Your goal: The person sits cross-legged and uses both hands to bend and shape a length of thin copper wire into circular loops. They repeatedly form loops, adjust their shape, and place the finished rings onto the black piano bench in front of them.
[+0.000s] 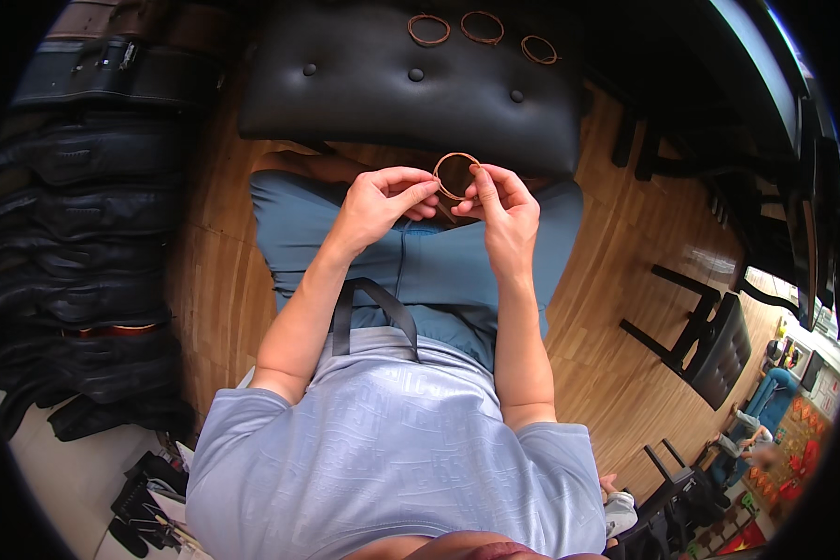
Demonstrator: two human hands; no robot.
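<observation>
Between my two hands, over my lap, is a thin coil of copper-coloured wire (pixel 456 155), bent into a ring. My left hand (pixel 387 203) pinches the ring's left side between thumb and fingers. On its upper right side, the thumb and forefinger of my right hand (pixel 501 207) are closed on it. Three more such rings lie apart near the far edge of the black padded bench in front of me: a left ring (pixel 428 44), a middle ring (pixel 482 41) and a right ring (pixel 539 62).
The buttoned black bench (pixel 364 103) stands just beyond my knees. Black cases (pixel 84 215) line the left side. To the right, a black stool (pixel 716 350) rests on the wooden floor (pixel 616 252). Dark furniture is at the upper right; a person (pixel 749 437) sits far off at the lower right.
</observation>
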